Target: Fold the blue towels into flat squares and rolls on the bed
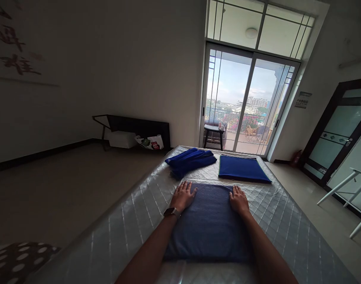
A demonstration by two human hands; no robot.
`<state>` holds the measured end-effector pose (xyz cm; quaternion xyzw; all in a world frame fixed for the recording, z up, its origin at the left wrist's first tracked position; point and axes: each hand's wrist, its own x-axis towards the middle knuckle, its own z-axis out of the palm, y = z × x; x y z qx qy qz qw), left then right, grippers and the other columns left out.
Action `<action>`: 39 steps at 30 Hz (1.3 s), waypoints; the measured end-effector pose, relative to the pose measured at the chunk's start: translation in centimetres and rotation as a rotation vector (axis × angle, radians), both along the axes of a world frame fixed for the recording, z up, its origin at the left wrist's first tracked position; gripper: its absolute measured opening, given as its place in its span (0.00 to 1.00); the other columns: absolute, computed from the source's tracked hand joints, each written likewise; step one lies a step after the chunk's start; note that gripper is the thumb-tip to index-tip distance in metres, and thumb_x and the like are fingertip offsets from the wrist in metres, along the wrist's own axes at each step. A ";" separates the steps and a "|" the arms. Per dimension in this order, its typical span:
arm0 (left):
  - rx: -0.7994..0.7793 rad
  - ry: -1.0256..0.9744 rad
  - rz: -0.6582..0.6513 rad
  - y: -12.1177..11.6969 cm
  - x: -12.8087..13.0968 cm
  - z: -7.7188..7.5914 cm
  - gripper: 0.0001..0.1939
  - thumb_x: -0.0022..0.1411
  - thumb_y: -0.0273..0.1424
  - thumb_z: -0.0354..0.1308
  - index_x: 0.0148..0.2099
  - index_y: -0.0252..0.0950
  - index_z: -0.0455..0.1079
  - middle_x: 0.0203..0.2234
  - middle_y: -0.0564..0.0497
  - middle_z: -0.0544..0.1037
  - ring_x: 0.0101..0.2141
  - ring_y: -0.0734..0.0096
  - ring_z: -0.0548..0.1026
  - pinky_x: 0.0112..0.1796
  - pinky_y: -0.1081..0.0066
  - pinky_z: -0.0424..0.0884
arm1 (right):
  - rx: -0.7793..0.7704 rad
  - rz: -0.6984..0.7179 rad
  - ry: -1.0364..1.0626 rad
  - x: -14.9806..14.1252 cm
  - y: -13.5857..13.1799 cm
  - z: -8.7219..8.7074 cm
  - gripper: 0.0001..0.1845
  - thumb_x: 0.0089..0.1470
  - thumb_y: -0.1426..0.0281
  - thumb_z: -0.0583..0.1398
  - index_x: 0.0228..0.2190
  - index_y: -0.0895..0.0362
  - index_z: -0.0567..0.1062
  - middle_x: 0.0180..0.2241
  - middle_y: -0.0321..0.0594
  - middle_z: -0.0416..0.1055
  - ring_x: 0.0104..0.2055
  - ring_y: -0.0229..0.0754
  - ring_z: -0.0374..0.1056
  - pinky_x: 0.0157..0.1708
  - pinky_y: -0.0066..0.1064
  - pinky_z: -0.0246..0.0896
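Observation:
A dark blue folded cloth (211,228) lies flat on the quilted silver mattress (130,221) in front of me. My left hand (183,196) rests on its far left corner, fingers stretched out, a watch on the wrist. On the far right corner lies my right hand (239,199), palm down with the fingers extended. Neither hand grasps anything. Beyond them, a rumpled bright blue cloth (192,159) sits at the far left, and a neatly folded bright blue cloth (242,167) with a greenish edge lies at the far right.
Brown polka-dot fabric (19,260) shows at the lower left. A low black rack (139,125) with a white box stands by the wall. Sliding glass doors (245,102) rise behind the mattress. A white stool (346,189) and a dark-framed door (334,134) are at the right.

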<state>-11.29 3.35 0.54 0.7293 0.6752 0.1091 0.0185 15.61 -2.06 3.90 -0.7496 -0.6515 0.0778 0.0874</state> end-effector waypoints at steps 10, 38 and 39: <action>-0.015 -0.013 0.008 -0.2 0.0 0.3 0.36 0.72 0.48 0.34 0.71 0.31 0.55 0.70 0.42 0.55 0.70 0.56 0.50 0.67 0.57 0.47 | 0.004 0.004 0.013 0.1 0.4 -0.4 0.34 0.67 0.63 0.42 0.69 0.64 0.52 0.71 0.44 0.47 0.73 0.40 0.39 0.69 0.34 0.31; 0.020 -0.012 -0.001 0.1 -0.1 -0.2 0.36 0.71 0.48 0.36 0.70 0.31 0.57 0.69 0.41 0.59 0.69 0.56 0.53 0.67 0.56 0.49 | 0.016 0.001 0.014 0.3 0.7 -1.0 0.34 0.67 0.63 0.42 0.69 0.64 0.52 0.71 0.44 0.47 0.73 0.40 0.39 0.70 0.34 0.31; 0.027 -0.018 -0.001 0.1 -0.1 -0.2 0.36 0.71 0.49 0.36 0.70 0.32 0.57 0.69 0.41 0.59 0.69 0.56 0.53 0.67 0.56 0.49 | 0.019 0.000 0.014 0.4 0.8 -1.1 0.34 0.67 0.63 0.42 0.69 0.64 0.53 0.71 0.44 0.47 0.73 0.40 0.40 0.70 0.34 0.31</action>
